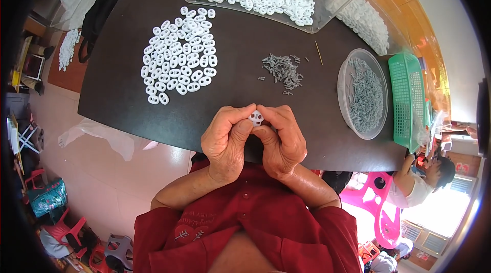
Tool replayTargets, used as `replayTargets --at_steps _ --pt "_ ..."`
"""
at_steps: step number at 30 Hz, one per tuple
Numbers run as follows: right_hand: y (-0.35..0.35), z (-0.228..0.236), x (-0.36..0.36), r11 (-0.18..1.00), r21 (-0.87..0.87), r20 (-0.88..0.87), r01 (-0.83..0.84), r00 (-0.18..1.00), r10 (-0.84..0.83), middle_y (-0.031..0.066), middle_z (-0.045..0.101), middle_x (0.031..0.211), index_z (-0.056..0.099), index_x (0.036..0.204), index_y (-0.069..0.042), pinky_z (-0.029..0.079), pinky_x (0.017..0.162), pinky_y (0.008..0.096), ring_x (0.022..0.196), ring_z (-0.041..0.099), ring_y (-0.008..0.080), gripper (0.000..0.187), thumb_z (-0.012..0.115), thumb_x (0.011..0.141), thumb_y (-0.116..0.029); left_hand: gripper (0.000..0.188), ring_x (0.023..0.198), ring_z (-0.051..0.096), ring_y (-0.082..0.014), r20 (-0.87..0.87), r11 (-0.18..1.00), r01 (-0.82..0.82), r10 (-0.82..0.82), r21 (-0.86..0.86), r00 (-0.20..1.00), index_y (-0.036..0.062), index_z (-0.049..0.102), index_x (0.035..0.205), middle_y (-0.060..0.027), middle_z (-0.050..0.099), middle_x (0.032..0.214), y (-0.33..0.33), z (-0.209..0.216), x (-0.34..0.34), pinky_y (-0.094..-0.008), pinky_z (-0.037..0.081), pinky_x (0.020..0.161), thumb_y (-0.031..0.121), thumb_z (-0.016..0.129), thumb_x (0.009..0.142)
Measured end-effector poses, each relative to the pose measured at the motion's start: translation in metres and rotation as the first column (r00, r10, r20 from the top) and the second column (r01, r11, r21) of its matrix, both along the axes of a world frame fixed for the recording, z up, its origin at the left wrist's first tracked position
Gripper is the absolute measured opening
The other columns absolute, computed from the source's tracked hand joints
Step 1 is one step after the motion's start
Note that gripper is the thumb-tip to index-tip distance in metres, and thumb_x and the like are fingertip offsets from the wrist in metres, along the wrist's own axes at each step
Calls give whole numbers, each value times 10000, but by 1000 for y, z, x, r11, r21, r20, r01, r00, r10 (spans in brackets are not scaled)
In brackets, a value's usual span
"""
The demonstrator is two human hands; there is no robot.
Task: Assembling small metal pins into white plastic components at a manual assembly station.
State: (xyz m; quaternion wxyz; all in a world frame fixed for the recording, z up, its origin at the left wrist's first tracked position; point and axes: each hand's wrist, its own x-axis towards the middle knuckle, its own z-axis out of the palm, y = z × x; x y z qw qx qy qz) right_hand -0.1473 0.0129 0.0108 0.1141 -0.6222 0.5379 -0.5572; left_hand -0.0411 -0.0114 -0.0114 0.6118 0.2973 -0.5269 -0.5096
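Near the table's front edge, my left hand [225,142] and my right hand [283,142] meet, both closed. Between their fingertips and thumbs is a small white plastic piece [256,117] with dark holes, pinched from both sides. The fingers cover part of it, and whether a second piece is joined to it I cannot tell. Beyond my left hand, many white oval two-hole pieces [174,62] lie spread on the dark table [235,53]. Past my right hand is a loose pile of small grey pieces [284,71].
A clear bin [312,28] of white pieces stands at the back. On the right are a round tub [341,107] of grey pieces and a green basket [404,135]. A thin yellowish stick [318,52] lies nearby. Another person [419,183] is at far right, by a pink stool [386,211].
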Motion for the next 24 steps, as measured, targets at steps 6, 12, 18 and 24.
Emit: replayTargets --at_steps 6,12,18,24 --pt "-1 -4 2 998 -67 -54 14 998 -17 109 626 872 612 1011 40 451 588 263 696 557 190 269 686 755 8 145 725 512 -87 -16 999 -32 32 1 999 -24 617 1024 -45 579 851 1 0 -2 -202 427 650 51 575 908" --pt "0 -2 4 997 -52 -66 52 996 -56 122 619 868 610 1015 30 465 571 291 690 563 224 334 717 699 40 165 742 519 -86 -1 1000 -14 15 25 1000 -27 611 1045 -42 578 861 1 3 -2 -200 429 661 65 568 916" --pt "2 1 7 998 3 -28 70 997 -70 118 614 884 611 1015 31 465 593 293 724 563 225 302 711 733 -4 184 753 536 -91 7 998 -7 6 62 1000 -28 605 1064 -46 582 855 -1 9 0 -206 439 667 83 557 925" --pt "3 2 8 996 -5 -42 88 995 -88 123 610 877 603 1012 36 465 600 301 729 563 237 274 691 758 -16 186 724 533 -95 52 999 -33 34 -20 998 -34 597 1068 -47 578 838 2 5 -2 -209 443 648 79 546 930"
